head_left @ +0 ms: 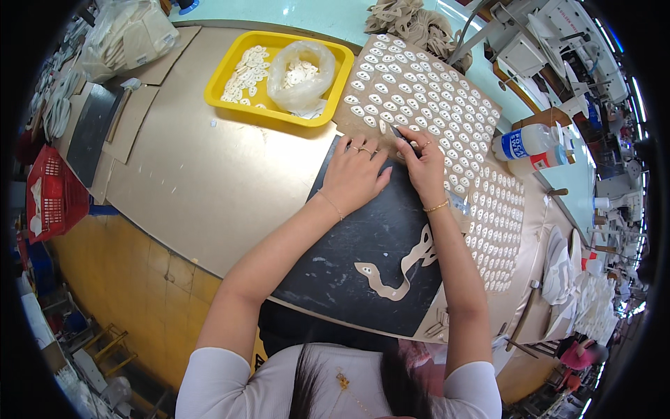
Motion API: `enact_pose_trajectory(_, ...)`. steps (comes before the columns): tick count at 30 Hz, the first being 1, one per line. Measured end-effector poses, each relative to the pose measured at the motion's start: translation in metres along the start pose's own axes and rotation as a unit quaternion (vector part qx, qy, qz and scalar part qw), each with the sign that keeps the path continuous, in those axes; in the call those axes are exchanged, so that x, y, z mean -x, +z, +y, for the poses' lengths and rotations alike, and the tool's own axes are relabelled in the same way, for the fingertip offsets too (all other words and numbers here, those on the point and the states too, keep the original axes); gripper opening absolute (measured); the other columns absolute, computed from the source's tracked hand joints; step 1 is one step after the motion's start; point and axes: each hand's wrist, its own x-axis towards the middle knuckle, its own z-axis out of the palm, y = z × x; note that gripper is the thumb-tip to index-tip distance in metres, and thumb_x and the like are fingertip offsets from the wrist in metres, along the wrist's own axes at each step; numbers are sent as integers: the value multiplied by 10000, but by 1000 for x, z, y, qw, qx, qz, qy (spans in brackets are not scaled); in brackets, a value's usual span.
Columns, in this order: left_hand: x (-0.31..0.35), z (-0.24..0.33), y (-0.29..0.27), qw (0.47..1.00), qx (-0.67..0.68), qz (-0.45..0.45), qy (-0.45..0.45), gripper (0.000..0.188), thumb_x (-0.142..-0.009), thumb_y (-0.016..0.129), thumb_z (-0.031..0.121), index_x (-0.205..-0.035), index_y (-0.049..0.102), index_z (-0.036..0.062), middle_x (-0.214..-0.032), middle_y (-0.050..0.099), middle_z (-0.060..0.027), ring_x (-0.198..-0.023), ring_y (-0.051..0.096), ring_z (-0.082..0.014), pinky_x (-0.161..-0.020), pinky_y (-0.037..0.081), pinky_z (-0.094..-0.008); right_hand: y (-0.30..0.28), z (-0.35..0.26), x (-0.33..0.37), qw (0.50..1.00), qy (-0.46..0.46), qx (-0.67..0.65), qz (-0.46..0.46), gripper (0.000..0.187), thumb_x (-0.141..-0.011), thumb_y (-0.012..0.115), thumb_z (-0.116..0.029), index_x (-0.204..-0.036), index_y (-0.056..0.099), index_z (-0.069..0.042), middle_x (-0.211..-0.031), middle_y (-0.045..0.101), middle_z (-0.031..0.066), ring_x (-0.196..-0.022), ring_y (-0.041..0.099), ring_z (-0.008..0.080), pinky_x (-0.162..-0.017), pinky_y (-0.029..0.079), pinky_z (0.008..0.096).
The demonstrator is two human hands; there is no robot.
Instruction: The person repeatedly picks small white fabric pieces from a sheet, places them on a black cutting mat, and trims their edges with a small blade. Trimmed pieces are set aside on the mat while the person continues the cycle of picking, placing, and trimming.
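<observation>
My left hand (352, 174) lies palm down at the far edge of a black board (349, 241), fingers stretched out and a little apart. Right beside it, my right hand (426, 164) pinches a dark, slim pen-shaped tool (396, 132); its exact kind is too small to tell. The tool's tip is at the near left edge of a brown sheet (356, 124) set with rows of small white eye-shaped pieces (433, 98). What lies under my left fingertips is mostly hidden. A beige curved cut-out strip (386, 290) rests on the board between my forearms.
A yellow tray (218, 94) holds loose white pieces and an open plastic bag (279, 78). Plastic bottles (527, 143) stand at the right, near a second sheet of pieces (499, 223). A red basket (59, 192) is at the left. Beige cut-outs (412, 28) are heaped at the back.
</observation>
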Motion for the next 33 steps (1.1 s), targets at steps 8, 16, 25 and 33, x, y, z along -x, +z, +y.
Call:
enact_pose_trajectory(8,3,-2,0,1000,16,3,-10,373,-876,710,342,-1109,677,52,-1196,633,-168,-1184,562,-296,-1065,358,-467,-7,-27,3,979,-57,196,-6,246,-891,733,-148,-1129,757,-90,-955,677,74,-724,673,250,-658,541,364)
enact_pose_trajectory(16,2,-2,-2,1000,12,-11,-1,354,-881,708,327,-1115,670,64,-1165,629,-124,-1151,566,-268,-1046,359,-453,-5,-21,1,930,-148,336,-31,270,-909,683,-165,-1172,730,-130,-938,616,50,-675,674,245,-590,547,379)
enact_pose_trajectory(25,2,-1,-4,1000,14,-15,-3,328,-890,700,320,-1102,675,71,-1158,633,-104,-1162,564,-249,-1041,358,-445,-1,-22,4,935,-154,319,-25,262,-911,676,-139,-1167,730,-120,-965,632,50,-688,687,252,-593,557,375)
enact_pose_trajectory(33,3,-2,0,1000,10,-9,0,307,-884,708,313,-1074,684,74,-1123,642,-100,-1160,567,-256,-1033,362,-449,5,-21,3,938,-158,309,-4,262,-915,673,-137,-1172,722,-114,-964,642,53,-681,688,261,-584,554,375)
